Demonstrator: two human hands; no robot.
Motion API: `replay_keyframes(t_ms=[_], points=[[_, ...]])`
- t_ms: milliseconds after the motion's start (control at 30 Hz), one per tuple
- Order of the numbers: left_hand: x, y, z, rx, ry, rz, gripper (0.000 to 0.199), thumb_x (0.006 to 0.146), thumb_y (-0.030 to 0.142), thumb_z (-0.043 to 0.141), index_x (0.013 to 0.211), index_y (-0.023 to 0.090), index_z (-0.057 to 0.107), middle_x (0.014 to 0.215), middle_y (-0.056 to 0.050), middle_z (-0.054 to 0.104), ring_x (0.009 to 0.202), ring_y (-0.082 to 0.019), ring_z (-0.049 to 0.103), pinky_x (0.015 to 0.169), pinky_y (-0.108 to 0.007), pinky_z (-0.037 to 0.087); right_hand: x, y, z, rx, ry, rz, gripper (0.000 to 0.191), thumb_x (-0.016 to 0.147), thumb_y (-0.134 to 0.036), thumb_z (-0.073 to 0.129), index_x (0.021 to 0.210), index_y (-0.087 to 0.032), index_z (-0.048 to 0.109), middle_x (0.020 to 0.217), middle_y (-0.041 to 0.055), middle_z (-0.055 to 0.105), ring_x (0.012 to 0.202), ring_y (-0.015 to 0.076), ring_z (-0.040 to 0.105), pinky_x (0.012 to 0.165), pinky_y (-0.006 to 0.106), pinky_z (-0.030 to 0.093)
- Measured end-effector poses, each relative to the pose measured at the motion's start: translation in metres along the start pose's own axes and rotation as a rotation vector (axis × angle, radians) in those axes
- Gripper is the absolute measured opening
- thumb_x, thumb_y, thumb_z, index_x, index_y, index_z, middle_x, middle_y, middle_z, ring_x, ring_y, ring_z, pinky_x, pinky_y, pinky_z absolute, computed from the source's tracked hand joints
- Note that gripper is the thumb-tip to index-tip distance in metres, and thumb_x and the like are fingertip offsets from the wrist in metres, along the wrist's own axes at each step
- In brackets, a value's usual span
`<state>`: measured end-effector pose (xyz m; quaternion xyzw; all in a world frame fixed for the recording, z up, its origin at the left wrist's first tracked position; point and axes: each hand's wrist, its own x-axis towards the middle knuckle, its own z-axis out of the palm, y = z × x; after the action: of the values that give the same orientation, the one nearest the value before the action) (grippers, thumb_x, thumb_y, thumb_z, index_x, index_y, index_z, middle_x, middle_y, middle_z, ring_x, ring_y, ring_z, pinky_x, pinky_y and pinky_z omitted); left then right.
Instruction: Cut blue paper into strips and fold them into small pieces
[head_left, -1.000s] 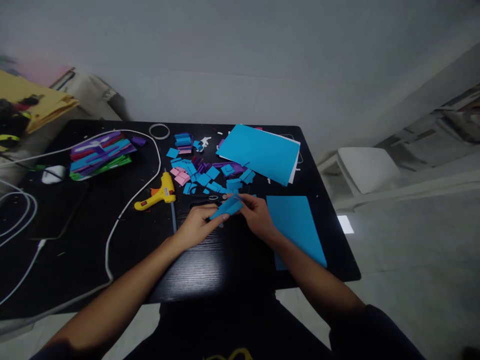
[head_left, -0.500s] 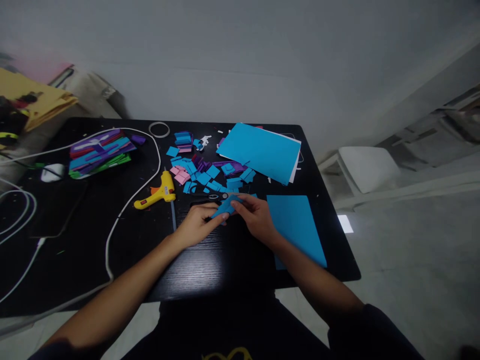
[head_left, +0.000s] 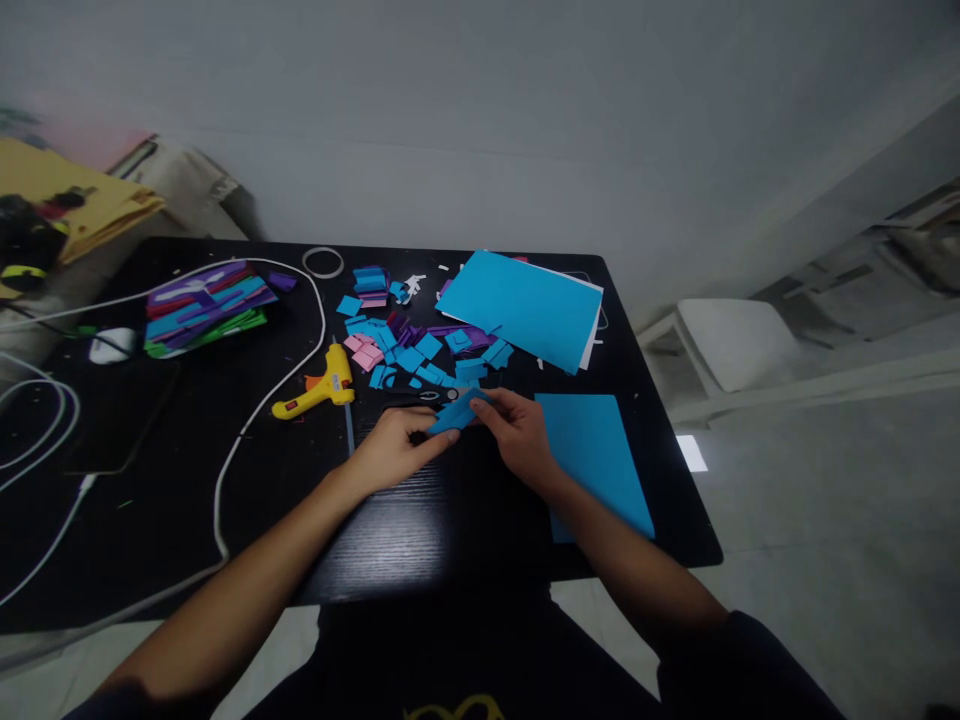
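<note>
Both hands hold a small strip of blue paper [head_left: 454,413] just above the black table. My left hand [head_left: 397,443] is closed on its left end, thumb along the near edge. At the other end my right hand [head_left: 517,436] pinches the strip between thumb and fingers. Just beyond the hands lies a pair of scissors [head_left: 420,395] with dark handles, its blades partly hidden. Past it spreads a pile of cut blue paper pieces [head_left: 409,359], with pink pieces [head_left: 364,352] and purple ones mixed in. A blue sheet [head_left: 592,450] lies under my right forearm.
A yellow glue gun [head_left: 322,387] lies left of my hands, its glue stick pointing toward me. A white cable [head_left: 225,462] curves across the black table [head_left: 285,540]. Larger blue sheets [head_left: 525,308] lie at the back, and bundled coloured strips [head_left: 206,308] at the left.
The blue strip looks slightly flatter and turned between my fingers. Both hands stay in nearly the same place, and the whole view has shifted a little.
</note>
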<state>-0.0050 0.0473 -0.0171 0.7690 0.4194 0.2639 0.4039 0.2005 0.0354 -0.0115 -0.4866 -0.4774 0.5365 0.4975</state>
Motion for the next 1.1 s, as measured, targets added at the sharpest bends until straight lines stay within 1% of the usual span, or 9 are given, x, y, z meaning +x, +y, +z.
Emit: replay_keyframes(t_ms=[67,233,433,567,667,800,900,967,1100], points=[[-0.001,0.0,0.0,0.016,0.006,0.043,0.036,0.097,0.037,0.066,0.068,0.017,0.067,0.068,0.002,0.059,0.064,-0.012,0.055,0.062,-0.025,0.04,0.001,0.0,0.0,0.007,-0.002,0.006,0.022,0.085,-0.047,0.078,0.091,-0.026,0.08,0.085,0.0018,0.079,0.082,0.0249,0.075,0.084,0.041,0.062],[-0.003,0.003,-0.002,-0.005,0.003,0.139,0.03,0.097,0.035,0.066,0.074,0.017,0.067,0.074,0.0,0.059,0.068,-0.013,0.056,0.063,-0.025,0.042,0.003,-0.002,-0.001,0.012,0.008,0.012,0.026,0.084,-0.051,0.079,0.085,-0.025,0.078,0.082,0.002,0.078,0.079,0.0242,0.074,0.083,0.041,0.062],[-0.004,0.009,-0.006,-0.002,-0.075,0.154,0.028,0.097,0.036,0.067,0.076,0.017,0.067,0.077,0.0,0.06,0.071,-0.014,0.059,0.065,-0.025,0.045,0.006,-0.002,-0.004,0.062,0.023,0.07,0.028,0.081,-0.05,0.081,0.087,-0.024,0.079,0.084,0.0023,0.079,0.081,0.0229,0.074,0.081,0.039,0.063],[-0.004,0.01,-0.007,-0.029,-0.068,0.162,0.025,0.097,0.036,0.066,0.082,0.017,0.068,0.081,-0.001,0.061,0.069,-0.012,0.058,0.062,-0.024,0.046,0.008,0.0,-0.005,0.151,0.007,0.112,0.029,0.079,-0.05,0.083,0.087,-0.022,0.079,0.085,0.0021,0.08,0.075,0.0201,0.074,0.079,0.037,0.063],[-0.004,0.008,-0.006,0.002,-0.088,0.147,0.025,0.096,0.034,0.068,0.078,0.017,0.066,0.074,0.001,0.06,0.067,-0.012,0.058,0.061,-0.023,0.044,0.01,0.003,-0.006,0.204,-0.015,0.157,0.033,0.076,-0.05,0.086,0.086,-0.02,0.079,0.084,0.0027,0.08,0.075,0.0203,0.074,0.077,0.036,0.063],[-0.004,0.005,-0.005,-0.034,-0.127,0.112,0.03,0.094,0.036,0.07,0.072,0.016,0.064,0.067,0.003,0.058,0.063,-0.011,0.056,0.06,-0.022,0.043,0.013,0.009,-0.006,0.243,-0.032,0.222,0.036,0.073,-0.051,0.089,0.085,-0.018,0.079,0.085,0.0041,0.08,0.077,0.0212,0.075,0.078,0.037,0.063],[-0.005,0.006,-0.005,-0.084,-0.082,0.092,0.018,0.092,0.034,0.073,0.087,0.017,0.069,0.071,0.003,0.064,0.064,-0.011,0.06,0.06,-0.021,0.045,0.015,0.012,-0.007,0.29,-0.036,0.248,0.039,0.072,-0.052,0.089,0.086,-0.017,0.079,0.084,0.0041,0.08,0.076,0.0205,0.075,0.079,0.037,0.063],[-0.006,0.007,-0.005,-0.106,-0.021,0.085,0.018,0.089,0.032,0.076,0.098,0.018,0.069,0.073,0.003,0.067,0.064,-0.011,0.062,0.058,-0.02,0.046,0.016,0.012,-0.008,0.316,-0.03,0.241,0.038,0.072,-0.051,0.09,0.087,-0.018,0.079,0.084,0.0035,0.079,0.076,0.0196,0.074,0.079,0.037,0.063],[-0.007,0.008,-0.006,-0.066,0.054,0.12,0.016,0.089,0.03,0.077,0.096,0.019,0.067,0.072,0.004,0.066,0.063,-0.011,0.062,0.057,-0.019,0.047,0.014,0.009,-0.007,0.38,-0.056,0.188,0.035,0.073,-0.049,0.09,0.089,-0.02,0.079,0.087,0.0021,0.079,0.081,0.0193,0.074,0.082,0.036,0.062]])
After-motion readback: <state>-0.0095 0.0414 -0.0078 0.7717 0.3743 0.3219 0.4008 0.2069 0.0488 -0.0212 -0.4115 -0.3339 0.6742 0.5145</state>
